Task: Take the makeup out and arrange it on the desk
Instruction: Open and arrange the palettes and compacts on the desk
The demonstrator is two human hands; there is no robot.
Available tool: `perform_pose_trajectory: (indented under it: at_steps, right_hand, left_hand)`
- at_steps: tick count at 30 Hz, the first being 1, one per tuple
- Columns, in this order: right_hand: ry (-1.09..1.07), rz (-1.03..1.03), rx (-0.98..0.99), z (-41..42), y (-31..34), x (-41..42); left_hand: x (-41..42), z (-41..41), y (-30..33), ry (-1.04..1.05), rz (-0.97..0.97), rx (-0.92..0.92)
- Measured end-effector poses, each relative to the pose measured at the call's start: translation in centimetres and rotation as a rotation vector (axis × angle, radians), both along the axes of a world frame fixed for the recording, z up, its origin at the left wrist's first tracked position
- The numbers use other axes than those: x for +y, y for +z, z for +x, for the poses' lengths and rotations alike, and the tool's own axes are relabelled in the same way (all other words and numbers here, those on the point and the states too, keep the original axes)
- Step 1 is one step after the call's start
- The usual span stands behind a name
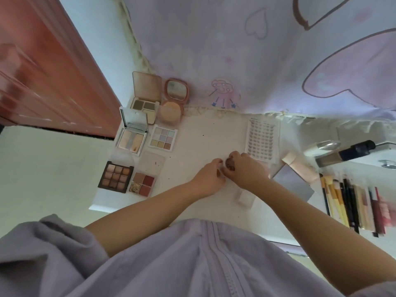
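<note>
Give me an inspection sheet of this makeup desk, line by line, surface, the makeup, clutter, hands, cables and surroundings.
Surface: white desk, small dark specks on it.
Job's things: open palettes in the left group, among them a brown nine-pan palette, a pastel nine-pan palette and a round pink compact; lash tray at right; brushes and pencils in a row at far right.
Clutter: small white box near the right forearm.
Hands: left hand and right hand meet mid-desk, pinching a small brown item; what it is cannot be told.
Cables: nothing seen.
Surroundings: printed lilac curtain behind, reddish door at left.
</note>
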State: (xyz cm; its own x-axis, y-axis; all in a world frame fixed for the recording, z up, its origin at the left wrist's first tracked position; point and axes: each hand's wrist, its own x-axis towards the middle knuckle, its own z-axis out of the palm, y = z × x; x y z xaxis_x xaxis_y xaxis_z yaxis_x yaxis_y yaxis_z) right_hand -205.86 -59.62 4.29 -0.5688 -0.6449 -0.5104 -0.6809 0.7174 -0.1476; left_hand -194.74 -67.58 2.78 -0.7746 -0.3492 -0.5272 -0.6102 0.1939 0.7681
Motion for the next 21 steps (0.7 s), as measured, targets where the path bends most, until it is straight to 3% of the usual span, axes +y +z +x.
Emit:
perform_pose_trajectory:
  at_steps: [3, 7, 12, 15, 18, 21]
  right_hand:
    - [-0.194, -0.129, -0.386, -0.2, 2.1, -1.8]
    - [-0.132, -0.158, -0.590, -1.1, 3.4, -3.0]
    - [0.082, -0.157, -0.667, -2.3, 4.5, -4.5]
    - [0.158, -0.156, -0.691, -3.8, 5.4, -5.0]
    - [0.029, -0.270, -0.751, -6.3, 6.1, -5.5]
    - [-0.227, -0.423, -0.844, -8.0, 4.9, -6.1]
  left_hand:
    - [-0.6, 0.7, 0.4, 0.032, -0.175, 0.109]
    - [-2.8, 1.2, 1.5, -0.030, -0.194, 0.122]
    - [-4.7, 1.2, 2.8, -0.045, -0.124, 0.056]
    - [-6.1, 1.2, 3.2, -0.065, 0.086, -0.013]
    - [-7.5, 1.5, 3.0, 0.045, 0.348, -0.024]
    - [-8.1, 0.1, 2.4, 0.279, 0.238, 0.053]
